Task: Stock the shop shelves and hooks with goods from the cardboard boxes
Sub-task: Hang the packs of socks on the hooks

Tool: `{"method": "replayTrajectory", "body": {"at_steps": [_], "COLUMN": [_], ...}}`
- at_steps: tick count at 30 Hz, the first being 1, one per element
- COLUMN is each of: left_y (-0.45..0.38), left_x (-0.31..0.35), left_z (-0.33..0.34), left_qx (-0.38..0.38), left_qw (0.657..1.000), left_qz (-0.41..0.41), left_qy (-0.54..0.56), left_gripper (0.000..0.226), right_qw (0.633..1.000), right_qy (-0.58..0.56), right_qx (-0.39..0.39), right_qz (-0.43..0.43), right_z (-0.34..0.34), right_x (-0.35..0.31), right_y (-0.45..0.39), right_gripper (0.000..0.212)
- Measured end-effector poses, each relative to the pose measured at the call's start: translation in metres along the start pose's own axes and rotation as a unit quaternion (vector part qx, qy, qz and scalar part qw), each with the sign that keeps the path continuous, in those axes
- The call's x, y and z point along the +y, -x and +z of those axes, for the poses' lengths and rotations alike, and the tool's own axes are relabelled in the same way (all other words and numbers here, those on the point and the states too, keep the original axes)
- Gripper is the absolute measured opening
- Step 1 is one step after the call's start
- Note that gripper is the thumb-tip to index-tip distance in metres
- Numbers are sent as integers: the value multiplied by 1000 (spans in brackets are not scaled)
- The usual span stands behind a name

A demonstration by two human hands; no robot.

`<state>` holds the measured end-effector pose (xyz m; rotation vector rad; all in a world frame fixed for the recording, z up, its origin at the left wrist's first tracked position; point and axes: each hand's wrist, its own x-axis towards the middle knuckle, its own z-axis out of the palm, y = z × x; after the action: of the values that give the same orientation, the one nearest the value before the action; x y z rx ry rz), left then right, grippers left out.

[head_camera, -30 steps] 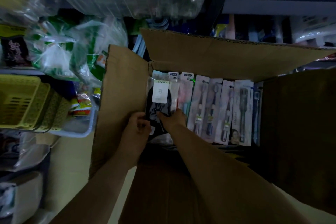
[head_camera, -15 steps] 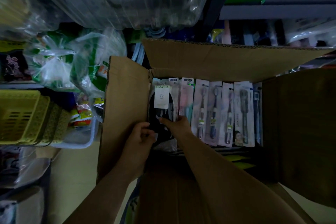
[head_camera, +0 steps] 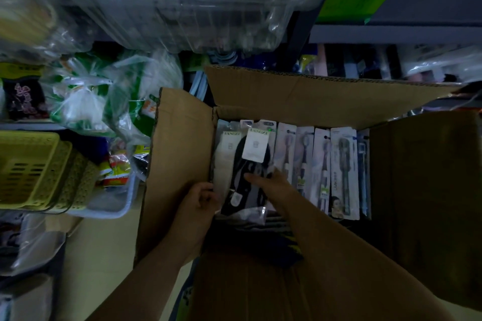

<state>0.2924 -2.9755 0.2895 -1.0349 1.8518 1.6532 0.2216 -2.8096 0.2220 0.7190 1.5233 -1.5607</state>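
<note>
An open cardboard box (head_camera: 300, 96) holds goods standing on end. At its left end are clear packs of socks with white header cards. My right hand (head_camera: 271, 181) pinches the front pack, a black sock pack (head_camera: 249, 177), tilting it away from a lighter sock pack (head_camera: 225, 161) behind it. My left hand (head_camera: 202, 199) grips the left edge of the packs by the box's left flap. To the right stands a row of carded toothbrush packs (head_camera: 323, 167).
Yellow plastic baskets (head_camera: 34, 169) sit at the left on a white tray. Bagged goods (head_camera: 99, 96) and clear plastic bins (head_camera: 182, 8) fill the shelves beyond. A grey shelf (head_camera: 417, 31) with a green sign is at the upper right. Beige floor shows at the lower left.
The black sock pack has been pulled rightwards and tilted, uncovering a second, lighter pack behind it. Both hands stayed at the packs' lower part.
</note>
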Motion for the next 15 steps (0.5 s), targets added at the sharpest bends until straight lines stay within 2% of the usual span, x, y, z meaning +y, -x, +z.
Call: {"method": "replayTrajectory", "body": {"at_steps": [3,5,6,9,12,15], "left_y": [-2,-1,-1,-1,-1,-1], "left_x": [0,-2,-3,-5,-7,-6], "left_z": [4,4,3,1,-2,-2], "left_qx": [1,-2,-2,0,2,-1], "left_qw": [1000,1000,1000,1000,1000,1000], "left_qz": [-5,-1,0,7,16,19], "left_qy": [17,11,11,22,25,22], "left_gripper": [22,24,25,23,23,22], "right_qw": [998,995,995,995,994,993], "right_qy": [65,95,94,75,83,75], "right_qx": [-26,1,17,63,69,86], "right_qz": [-2,-4,-2,4,4,-2], "right_z": [21,36,41,42,41,45], "right_x": [5,9,9,12,15,18], "right_y": [-11,-18,-17,-23,-28,-30], "right_gripper": [80,114,122,117,106,104]}}
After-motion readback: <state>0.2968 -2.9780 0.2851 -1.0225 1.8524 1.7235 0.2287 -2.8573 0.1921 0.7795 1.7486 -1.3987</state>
